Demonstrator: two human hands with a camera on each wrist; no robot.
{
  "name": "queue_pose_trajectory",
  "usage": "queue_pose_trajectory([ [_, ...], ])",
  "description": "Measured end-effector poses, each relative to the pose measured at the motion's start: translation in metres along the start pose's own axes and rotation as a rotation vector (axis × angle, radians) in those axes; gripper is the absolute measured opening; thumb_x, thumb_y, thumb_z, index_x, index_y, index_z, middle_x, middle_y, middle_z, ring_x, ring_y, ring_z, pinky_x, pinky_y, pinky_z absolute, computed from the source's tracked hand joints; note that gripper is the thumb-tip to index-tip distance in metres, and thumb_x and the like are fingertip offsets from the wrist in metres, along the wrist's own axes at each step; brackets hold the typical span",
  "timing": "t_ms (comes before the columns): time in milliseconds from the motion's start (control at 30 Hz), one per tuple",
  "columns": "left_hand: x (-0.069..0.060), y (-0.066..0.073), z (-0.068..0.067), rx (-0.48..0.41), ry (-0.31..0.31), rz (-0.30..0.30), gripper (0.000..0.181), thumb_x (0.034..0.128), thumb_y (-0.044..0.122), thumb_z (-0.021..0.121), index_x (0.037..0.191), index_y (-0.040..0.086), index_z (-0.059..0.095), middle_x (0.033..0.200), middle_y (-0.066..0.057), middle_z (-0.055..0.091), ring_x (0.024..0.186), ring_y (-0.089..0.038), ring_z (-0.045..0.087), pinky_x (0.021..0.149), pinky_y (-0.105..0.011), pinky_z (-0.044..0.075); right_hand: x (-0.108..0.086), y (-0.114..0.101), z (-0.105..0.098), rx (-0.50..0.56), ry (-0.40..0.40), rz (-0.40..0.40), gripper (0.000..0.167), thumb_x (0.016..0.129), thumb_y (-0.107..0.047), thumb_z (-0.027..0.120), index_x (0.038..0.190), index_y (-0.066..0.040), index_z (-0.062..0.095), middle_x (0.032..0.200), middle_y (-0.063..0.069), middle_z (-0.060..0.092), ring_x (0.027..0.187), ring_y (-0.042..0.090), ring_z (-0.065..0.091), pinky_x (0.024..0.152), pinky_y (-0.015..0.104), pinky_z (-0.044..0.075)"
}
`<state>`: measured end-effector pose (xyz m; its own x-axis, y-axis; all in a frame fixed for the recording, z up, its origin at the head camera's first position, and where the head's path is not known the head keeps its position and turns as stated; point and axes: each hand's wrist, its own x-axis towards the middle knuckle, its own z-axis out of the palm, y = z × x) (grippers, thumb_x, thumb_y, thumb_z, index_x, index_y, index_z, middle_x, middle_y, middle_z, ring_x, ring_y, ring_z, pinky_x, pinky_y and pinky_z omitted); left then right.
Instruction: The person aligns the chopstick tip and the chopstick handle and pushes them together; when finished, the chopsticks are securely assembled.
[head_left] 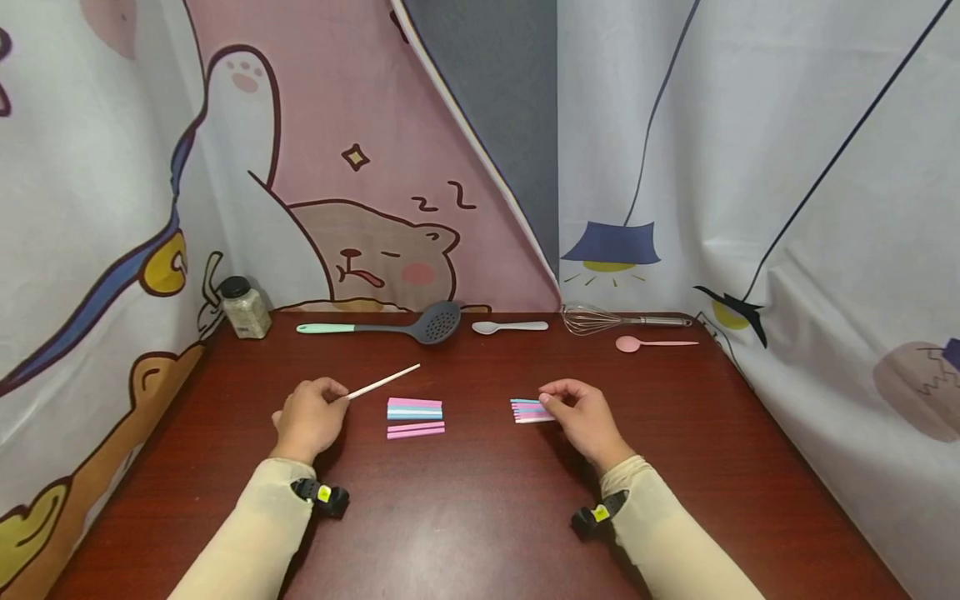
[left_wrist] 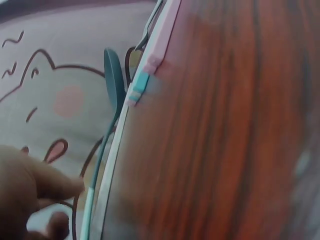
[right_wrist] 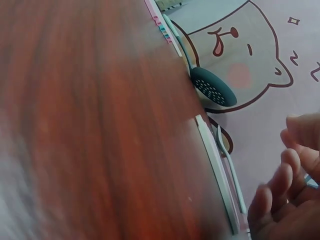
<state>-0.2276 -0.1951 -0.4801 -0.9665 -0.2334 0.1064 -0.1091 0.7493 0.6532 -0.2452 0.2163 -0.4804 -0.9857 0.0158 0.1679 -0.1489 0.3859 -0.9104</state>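
My left hand [head_left: 310,421] pinches one end of a slim white stick [head_left: 383,381], which slants up and to the right. Between the hands lies a row of pink, blue and white sticks [head_left: 415,410], with pink sticks [head_left: 416,430] just nearer to me. At the right, my right hand [head_left: 588,421] is over the right ends of another row of pink, blue and white sticks [head_left: 527,411]. Its fingers are loosely bent in the right wrist view, with nothing visible between them. The hand hides part of that row.
Along the table's back edge lie a slotted spoon [head_left: 435,323], a white spoon [head_left: 510,327], a whisk [head_left: 600,319] and a pink spoon [head_left: 630,343]. A black-lidded jar [head_left: 246,310] stands at the back left. Printed curtains [head_left: 360,242] surround the brown table [head_left: 465,508].
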Motion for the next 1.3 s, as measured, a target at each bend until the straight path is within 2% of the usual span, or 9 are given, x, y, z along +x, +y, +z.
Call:
queue_pose_trajectory([
  [167, -0.007, 0.012, 0.010, -0.005, -0.096, 0.207, 0.009, 0.0968, 0.015, 0.074, 0.106, 0.016, 0.077, 0.104, -0.007, 0.068, 0.099, -0.029, 0.067, 0.083, -0.054, 0.033, 0.002, 0.003, -0.006, -0.119, -0.022, 0.004, 0.005, 0.092, -0.003, 0.077, 0.096, 0.000, 0.078, 0.076, 0.000, 0.064, 0.071, 0.011, 0.052, 0.062, 0.023, 0.041],
  [267, -0.011, 0.019, 0.014, 0.010, -0.170, 0.260, 0.013, 0.0957, 0.015, 0.076, 0.108, 0.018, 0.078, 0.101, -0.003, 0.069, 0.098, -0.024, 0.066, 0.086, -0.055, 0.035, 0.003, 0.003, -0.010, -0.186, -0.077, 0.033, 0.005, 0.091, -0.004, 0.077, 0.095, -0.002, 0.078, 0.074, 0.001, 0.063, 0.070, 0.014, 0.050, 0.061, 0.025, 0.040],
  [400, -0.015, 0.023, 0.016, 0.022, -0.238, 0.262, 0.016, 0.0957, 0.013, 0.076, 0.110, 0.019, 0.077, 0.094, 0.000, 0.067, 0.093, -0.019, 0.063, 0.092, -0.057, 0.035, 0.003, 0.003, -0.014, -0.264, -0.152, 0.075, 0.005, 0.090, -0.006, 0.078, 0.095, -0.005, 0.077, 0.071, 0.001, 0.058, 0.070, 0.015, 0.049, 0.061, 0.027, 0.040],
  [567, -0.016, 0.025, 0.015, 0.033, -0.261, 0.286, 0.018, 0.0961, 0.012, 0.075, 0.112, 0.019, 0.077, 0.085, 0.003, 0.063, 0.086, -0.015, 0.059, 0.092, -0.056, 0.036, 0.003, 0.003, -0.017, -0.322, -0.214, 0.096, 0.004, 0.089, -0.006, 0.079, 0.093, -0.007, 0.077, 0.073, 0.001, 0.058, 0.072, 0.016, 0.051, 0.064, 0.028, 0.041],
  [700, -0.016, 0.025, 0.015, 0.037, -0.277, 0.296, 0.019, 0.0970, 0.012, 0.073, 0.115, 0.019, 0.077, 0.084, 0.004, 0.063, 0.085, -0.014, 0.059, 0.092, -0.056, 0.035, 0.002, 0.001, -0.017, -0.342, -0.247, 0.100, 0.004, 0.089, -0.006, 0.080, 0.092, -0.008, 0.077, 0.076, 0.002, 0.062, 0.074, 0.017, 0.053, 0.067, 0.031, 0.043],
  [833, -0.015, 0.024, 0.016, 0.039, -0.286, 0.303, 0.018, 0.0980, 0.012, 0.071, 0.114, 0.019, 0.076, 0.085, 0.005, 0.064, 0.084, -0.013, 0.059, 0.088, -0.051, 0.038, 0.003, 0.000, -0.018, -0.350, -0.258, 0.100, 0.005, 0.088, -0.007, 0.080, 0.092, -0.008, 0.077, 0.076, 0.002, 0.061, 0.074, 0.018, 0.053, 0.067, 0.032, 0.043],
  [1000, -0.015, 0.024, 0.017, 0.038, -0.289, 0.312, 0.011, 0.0983, 0.012, 0.071, 0.105, 0.020, 0.075, 0.083, 0.005, 0.062, 0.079, -0.012, 0.057, 0.080, -0.043, 0.038, 0.003, 0.000, -0.018, -0.348, -0.270, 0.104, 0.005, 0.088, -0.006, 0.080, 0.091, -0.005, 0.077, 0.074, 0.001, 0.061, 0.074, 0.017, 0.053, 0.068, 0.032, 0.043],
  [1200, -0.015, 0.026, 0.017, 0.063, -0.285, 0.276, 0.007, 0.0974, 0.015, 0.074, 0.102, 0.019, 0.072, 0.081, 0.003, 0.059, 0.074, -0.013, 0.054, 0.079, -0.044, 0.035, 0.004, 0.003, -0.018, -0.337, -0.265, 0.109, 0.005, 0.087, -0.005, 0.080, 0.091, -0.004, 0.077, 0.074, 0.001, 0.062, 0.074, 0.017, 0.053, 0.068, 0.032, 0.043],
  [1300, -0.016, 0.028, 0.017, 0.083, -0.281, 0.277, 0.007, 0.0958, 0.015, 0.075, 0.102, 0.019, 0.073, 0.079, 0.003, 0.059, 0.074, -0.012, 0.054, 0.078, -0.044, 0.035, 0.004, 0.003, -0.018, -0.330, -0.260, 0.115, 0.005, 0.087, -0.004, 0.080, 0.091, -0.004, 0.077, 0.074, 0.001, 0.061, 0.074, 0.017, 0.053, 0.067, 0.031, 0.043],
])
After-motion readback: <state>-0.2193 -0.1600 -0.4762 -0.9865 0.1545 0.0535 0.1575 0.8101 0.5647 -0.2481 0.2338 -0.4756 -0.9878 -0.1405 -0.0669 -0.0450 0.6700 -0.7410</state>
